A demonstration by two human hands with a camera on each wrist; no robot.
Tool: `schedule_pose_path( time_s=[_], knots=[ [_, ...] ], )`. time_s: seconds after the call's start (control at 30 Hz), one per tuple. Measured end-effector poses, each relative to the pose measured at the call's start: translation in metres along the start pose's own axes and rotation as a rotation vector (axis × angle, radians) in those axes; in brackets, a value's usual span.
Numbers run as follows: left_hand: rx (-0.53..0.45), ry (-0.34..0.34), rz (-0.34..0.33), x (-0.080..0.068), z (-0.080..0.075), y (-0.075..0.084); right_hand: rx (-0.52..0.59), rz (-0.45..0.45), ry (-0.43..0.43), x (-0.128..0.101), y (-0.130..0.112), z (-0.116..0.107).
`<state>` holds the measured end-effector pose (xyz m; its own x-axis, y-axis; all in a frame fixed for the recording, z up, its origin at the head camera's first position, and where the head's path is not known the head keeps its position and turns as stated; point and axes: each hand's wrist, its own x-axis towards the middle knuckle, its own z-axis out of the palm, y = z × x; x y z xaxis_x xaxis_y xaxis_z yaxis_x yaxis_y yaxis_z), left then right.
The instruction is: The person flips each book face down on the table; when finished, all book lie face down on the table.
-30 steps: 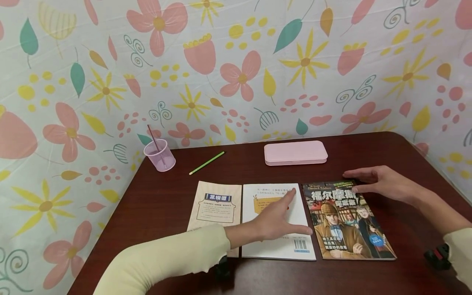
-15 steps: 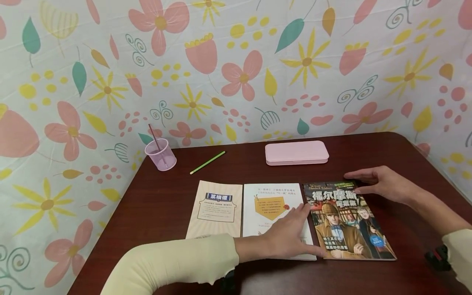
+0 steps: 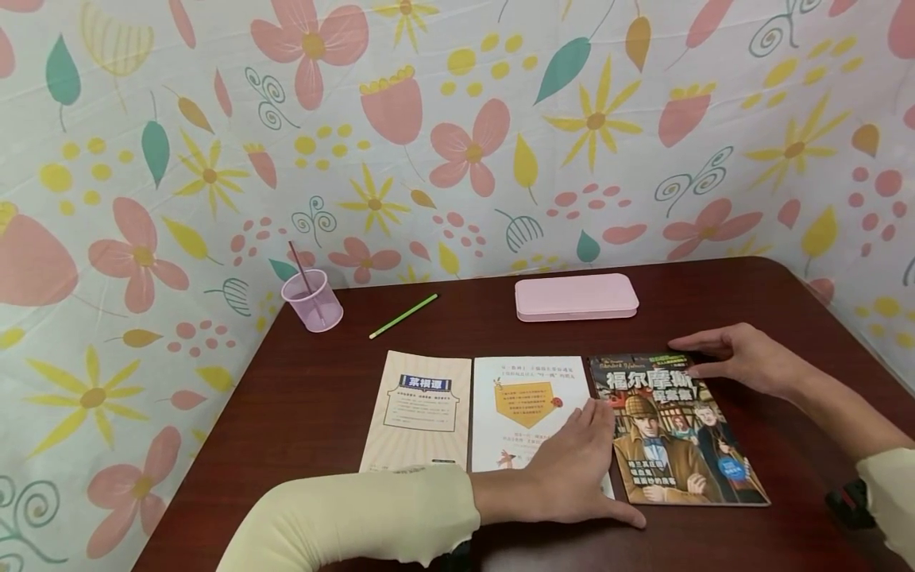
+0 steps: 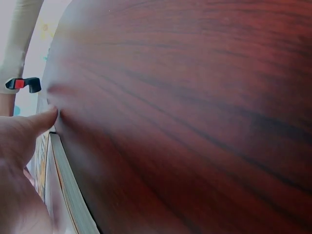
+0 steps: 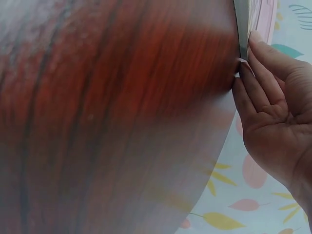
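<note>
Three thin books lie face up in a row on the dark wood table. My left hand (image 3: 565,469) is spread over the lower right of the white book (image 3: 511,445), its thumb out past the front edge towards the comic-style book (image 3: 661,445). In the left wrist view, the thumb (image 4: 41,122) reaches beyond the page edges of a book (image 4: 70,185). At the upper right corner of the comic-style book is my right hand (image 3: 750,361), thumb at the cover and straight fingers along the edge. A beige book (image 3: 418,429) lies at left, partly behind my left sleeve.
A pink pencil case (image 3: 575,298) sits at the back of the table (image 3: 300,397). Further left are a green pencil (image 3: 403,316) and a lilac mesh cup (image 3: 312,302) with a stick in it. A flowered cloth (image 3: 457,119) hangs behind the table.
My left hand has slid down and right over the white book, baring its yellow panel and bringing the thumb to the front edge. The right hand stays at the comic-style book's corner.
</note>
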<state>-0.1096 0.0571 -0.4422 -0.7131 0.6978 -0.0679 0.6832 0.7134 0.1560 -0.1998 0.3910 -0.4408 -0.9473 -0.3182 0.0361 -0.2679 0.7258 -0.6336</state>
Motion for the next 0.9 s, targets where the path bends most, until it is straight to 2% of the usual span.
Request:
schedule_pose_path(
  time_s=[0.1, 0.47, 0.73, 0.9],
  knots=[
    [0.022, -0.007, -0.009, 0.0008, 0.0023, 0.0038, -0.004, -0.009, 0.004, -0.0002, -0.0005, -0.0001],
    [-0.045, 0.06, -0.006, 0.0014, 0.0059, 0.0037, -0.029, -0.007, 0.006, 0.0006, -0.0028, 0.0002],
    [-0.117, 0.092, 0.015, 0.0019, 0.008, 0.0005, -0.056, -0.001, 0.005, 0.0018, -0.0037, 0.0007],
    [-0.179, 0.102, 0.046, 0.0019, 0.0082, -0.0006, -0.038, -0.002, -0.005, 0.0018, -0.0031, -0.0002]
  ],
)
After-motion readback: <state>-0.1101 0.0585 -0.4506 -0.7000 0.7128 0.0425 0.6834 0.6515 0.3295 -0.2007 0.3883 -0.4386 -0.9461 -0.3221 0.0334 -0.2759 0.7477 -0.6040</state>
